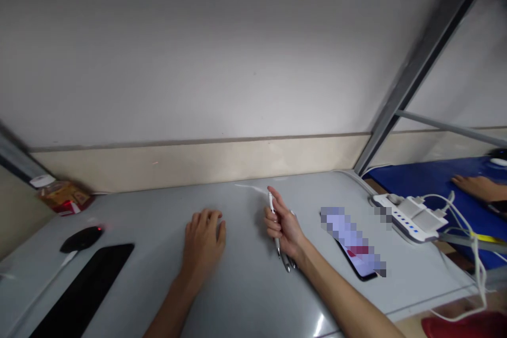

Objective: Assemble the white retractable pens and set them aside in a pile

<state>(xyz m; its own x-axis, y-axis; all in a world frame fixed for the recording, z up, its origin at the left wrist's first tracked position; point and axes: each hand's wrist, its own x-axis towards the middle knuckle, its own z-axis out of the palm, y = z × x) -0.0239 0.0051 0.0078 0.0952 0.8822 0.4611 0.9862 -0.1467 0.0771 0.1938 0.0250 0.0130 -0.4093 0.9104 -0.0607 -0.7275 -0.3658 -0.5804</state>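
On the grey desk point(245, 296) my left hand point(204, 240) rests palm down, fingers loosely bent and thumb apart, with nothing seen in it. To its right, my right hand point(285, 229) is closed around a white pen point(271, 202), which stands tilted with one end above the thumb side. Below the fist stick out more pen ends point(285, 263) with shiny metal tips, so it grips a small bunch of pens; the palm hides their middles. Right of this hand lies a phone point(348, 243) with its screen lit and blurred out.
A white power strip point(407, 219) with plugs and cables sits at the right edge. Leftward are a black mouse-like device point(81, 239) with a red light, a black mat point(85, 293) and a jar point(63, 195). Another person's hand point(477, 187) rests on a blue desk point(420, 177).
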